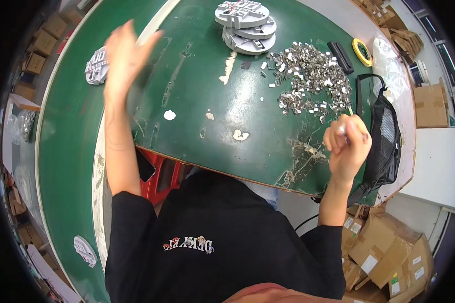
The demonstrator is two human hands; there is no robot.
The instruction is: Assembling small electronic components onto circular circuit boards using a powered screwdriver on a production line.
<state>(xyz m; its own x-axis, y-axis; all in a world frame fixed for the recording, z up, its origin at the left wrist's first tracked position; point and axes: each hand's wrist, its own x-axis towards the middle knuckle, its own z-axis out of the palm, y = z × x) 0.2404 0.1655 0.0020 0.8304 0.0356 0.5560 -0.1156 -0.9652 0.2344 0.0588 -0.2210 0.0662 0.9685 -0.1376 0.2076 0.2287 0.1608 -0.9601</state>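
Note:
My left hand (125, 63) is raised at the far left of the green table, fingers spread and holding nothing. Partly behind it lies a round grey plastic part (96, 68) on the green strip beyond the pale divider. On the right, my right hand (350, 144) is closed, with a thin pale stick-like tool (350, 109) poking out toward the pile; its kind is mostly hidden by the fingers. Just beyond that hand spreads a heap of small metal clips (313, 76). Several round grey parts (245, 28) are stacked at the far middle.
Beside the heap lie a black bar-shaped object (340, 57) and a yellow tape roll (362, 52). A black mesh bag (384, 136) occupies the right edge. Another grey part (85, 251) rests at lower left. Cardboard boxes (384, 252) sit at lower right, a red stool (159, 177) under the table.

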